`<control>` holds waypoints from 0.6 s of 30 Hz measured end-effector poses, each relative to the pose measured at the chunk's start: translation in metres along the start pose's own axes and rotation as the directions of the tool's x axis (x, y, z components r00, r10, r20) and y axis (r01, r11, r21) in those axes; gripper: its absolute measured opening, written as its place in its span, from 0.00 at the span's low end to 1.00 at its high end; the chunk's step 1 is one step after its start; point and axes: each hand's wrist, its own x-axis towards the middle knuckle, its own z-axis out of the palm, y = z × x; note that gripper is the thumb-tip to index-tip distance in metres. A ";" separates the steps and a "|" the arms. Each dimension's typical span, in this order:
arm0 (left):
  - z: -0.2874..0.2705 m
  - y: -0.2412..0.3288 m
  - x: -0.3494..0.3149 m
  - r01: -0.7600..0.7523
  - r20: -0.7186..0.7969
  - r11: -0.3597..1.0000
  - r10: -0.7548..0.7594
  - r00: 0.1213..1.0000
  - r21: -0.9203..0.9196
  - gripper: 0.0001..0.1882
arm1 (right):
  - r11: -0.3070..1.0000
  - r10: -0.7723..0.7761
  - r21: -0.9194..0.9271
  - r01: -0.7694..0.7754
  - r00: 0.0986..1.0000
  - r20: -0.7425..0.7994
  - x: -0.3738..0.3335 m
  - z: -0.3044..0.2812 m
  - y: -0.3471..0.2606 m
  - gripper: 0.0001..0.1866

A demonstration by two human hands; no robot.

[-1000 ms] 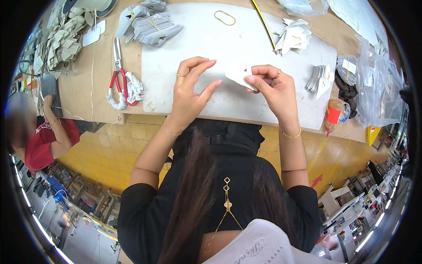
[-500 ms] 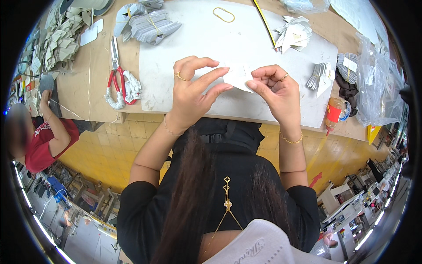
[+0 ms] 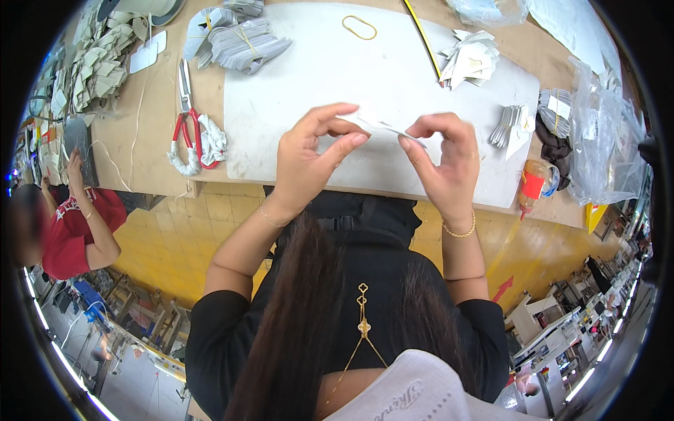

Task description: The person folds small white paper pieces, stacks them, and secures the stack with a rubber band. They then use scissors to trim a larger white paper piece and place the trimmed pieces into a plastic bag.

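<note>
In the head view, I see left hand [image 3: 311,149] and right hand [image 3: 449,156] pinching a thin white piece [image 3: 394,129] from opposite sides, perhaps for steadiness, above the white surface [image 3: 302,70], close to its front edge.

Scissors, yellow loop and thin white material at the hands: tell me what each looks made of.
Scissors: blades seem metal, from their grey sheen; the red handles look like smooth plastic or coated metal, partly wrapped in white, perhaps cloth.
Yellow loop: probably smooth rubber, slim like an elastic band.
Thin white material: perhaps card or synthetic sheet, seemingly matte; blur leaves it open.
</note>
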 end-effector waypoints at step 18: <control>-0.009 0.026 -0.009 0.371 0.294 0.814 -0.258 0.920 -0.447 0.13 | 0.799 -0.564 -0.222 0.560 0.824 0.049 -0.001 0.000 0.006 0.21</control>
